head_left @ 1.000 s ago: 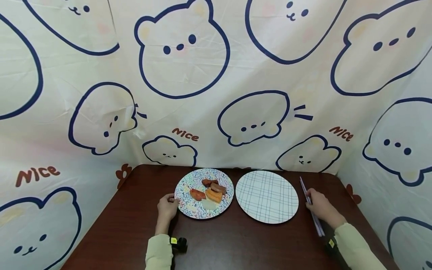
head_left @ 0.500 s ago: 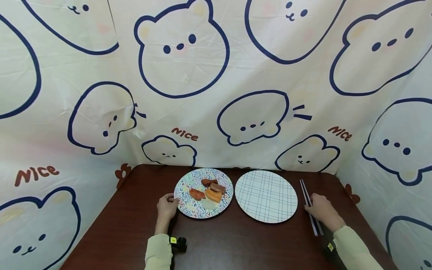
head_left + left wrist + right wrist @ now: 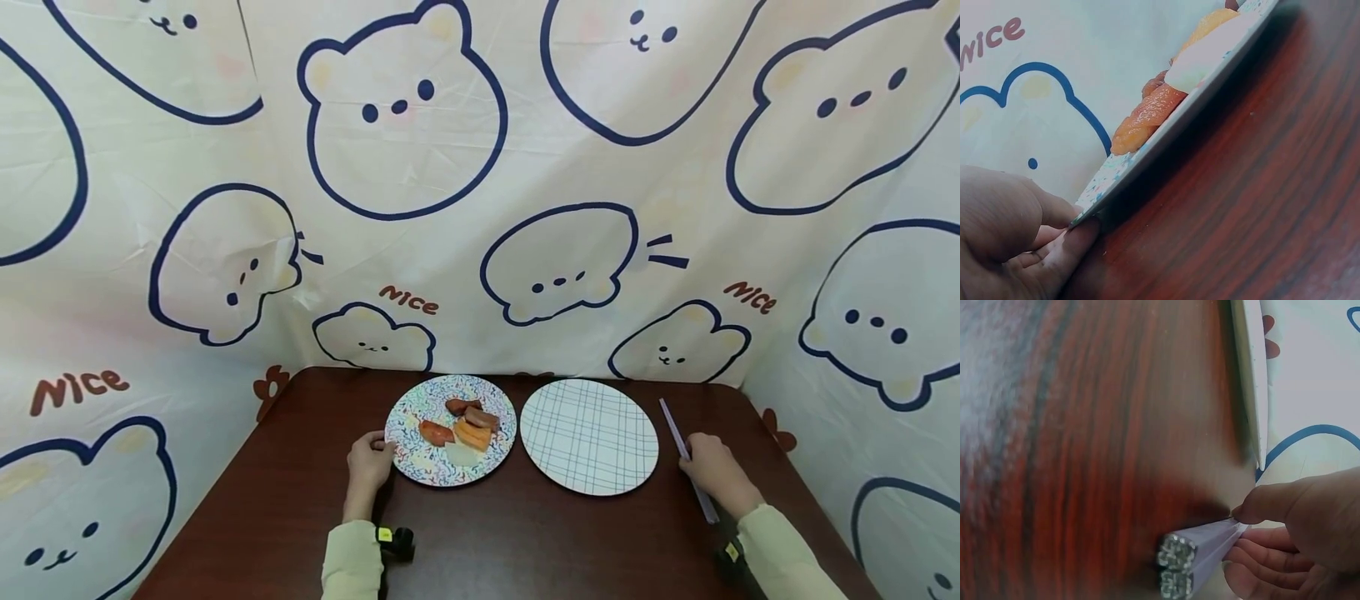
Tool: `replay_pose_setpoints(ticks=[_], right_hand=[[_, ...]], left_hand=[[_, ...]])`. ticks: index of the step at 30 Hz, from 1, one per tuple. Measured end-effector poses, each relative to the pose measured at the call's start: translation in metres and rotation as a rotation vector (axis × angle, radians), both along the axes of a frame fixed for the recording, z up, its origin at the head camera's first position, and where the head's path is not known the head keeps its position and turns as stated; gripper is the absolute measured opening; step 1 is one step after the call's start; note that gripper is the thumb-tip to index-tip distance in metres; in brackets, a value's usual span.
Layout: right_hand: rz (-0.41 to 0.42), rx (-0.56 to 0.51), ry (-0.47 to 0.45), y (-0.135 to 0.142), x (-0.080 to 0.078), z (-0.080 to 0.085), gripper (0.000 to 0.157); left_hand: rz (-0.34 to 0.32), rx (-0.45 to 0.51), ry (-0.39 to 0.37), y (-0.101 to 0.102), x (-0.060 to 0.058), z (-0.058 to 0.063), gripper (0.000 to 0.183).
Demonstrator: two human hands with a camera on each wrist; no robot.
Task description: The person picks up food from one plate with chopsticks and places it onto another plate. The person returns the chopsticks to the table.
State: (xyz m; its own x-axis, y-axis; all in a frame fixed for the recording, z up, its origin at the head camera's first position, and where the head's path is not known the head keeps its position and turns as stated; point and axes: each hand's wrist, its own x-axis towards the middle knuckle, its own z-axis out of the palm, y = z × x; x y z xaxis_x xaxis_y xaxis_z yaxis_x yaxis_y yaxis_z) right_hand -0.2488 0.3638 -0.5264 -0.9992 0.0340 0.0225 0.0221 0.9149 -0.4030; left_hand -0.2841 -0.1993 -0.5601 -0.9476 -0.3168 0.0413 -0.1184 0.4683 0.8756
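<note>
My left hand [image 3: 367, 461] pinches the left rim of a round plate [image 3: 408, 415] with a colourful speckled pattern; in the left wrist view the thumb lies on top and fingers are under the edge. Several pieces of food sit on it: a glossy orange-brown piece [image 3: 1147, 122], a yellow-orange block [image 3: 473, 434], brown chunks [image 3: 482, 418] and a pale white piece [image 3: 462, 455]. At the right, my right hand [image 3: 717, 472] grips a pair of pale purple chopsticks [image 3: 1204, 547], held together low along the table. Their square silvery ends face the right wrist camera.
A white plate with a blue grid [image 3: 588, 437] lies between the speckled plate and the chopsticks. The dark brown wooden table [image 3: 525, 542] is backed by a hanging cloth [image 3: 405, 167] printed with bears, which also closes off both sides.
The chopsticks were slightly spread half a second ago and now lie together in the right hand. The left hand and both plates have stayed put; the head view has shifted slightly.
</note>
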Motion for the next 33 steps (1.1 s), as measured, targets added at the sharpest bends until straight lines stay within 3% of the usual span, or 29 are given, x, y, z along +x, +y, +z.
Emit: replay_pose_setpoints(ticks=[9, 16, 21, 26, 33], right_hand=[[-0.015, 0.022, -0.022, -0.002, -0.003, 0.003, 0.012], [-0.001, 0.017, -0.021, -0.003, -0.009, 0.0, 0.011], [0.013, 0.014, -0.019, -0.005, -0.012, -0.002, 0.013], [0.003, 0.008, -0.037, -0.007, -0.012, -0.001, 0.016], [0.039, 0.021, 0.018, -0.007, -0.01, 0.005, 0.022]], left_hand=[[-0.014, -0.061, 0.002, 0.0, -0.004, 0.003, 0.036], [-0.063, -0.181, 0.012, -0.005, -0.004, 0.009, 0.029], [-0.095, -0.249, -0.05, -0.009, -0.006, 0.016, 0.024], [-0.122, -0.289, -0.086, -0.015, -0.006, 0.023, 0.036], [-0.176, -0.365, -0.002, -0.019, -0.009, 0.04, 0.042]])
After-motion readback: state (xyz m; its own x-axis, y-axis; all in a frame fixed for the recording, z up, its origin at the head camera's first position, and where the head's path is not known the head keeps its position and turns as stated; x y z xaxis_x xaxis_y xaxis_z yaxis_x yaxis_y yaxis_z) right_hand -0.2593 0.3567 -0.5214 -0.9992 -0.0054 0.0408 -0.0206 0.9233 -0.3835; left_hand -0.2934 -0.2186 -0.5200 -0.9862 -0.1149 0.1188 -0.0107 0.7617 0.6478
